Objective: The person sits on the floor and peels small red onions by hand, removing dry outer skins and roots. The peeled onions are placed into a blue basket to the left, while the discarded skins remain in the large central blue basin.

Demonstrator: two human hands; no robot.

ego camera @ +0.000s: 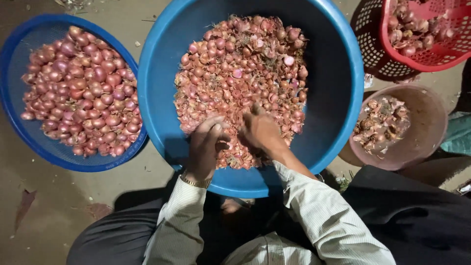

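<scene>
A big blue tub (338,93) in front of me holds a heap of small unpeeled shallots and loose skins (243,73). Both my hands are at the near edge of that heap. My left hand (206,147), with a metal watch band at the wrist, rests on the shallots with its fingers curled down into them. My right hand (260,130) lies beside it, fingers dug into the pile and partly hidden. Whether either hand grips a shallot is hidden by the fingers and the skins.
A blue mesh basket (29,142) at the left is full of smooth purple shallots. At the upper right a red plastic basket (441,54) holds more shallots. A brown bowl (422,142) at the right holds skins. Bare ground surrounds them; my dark-trousered knees are below.
</scene>
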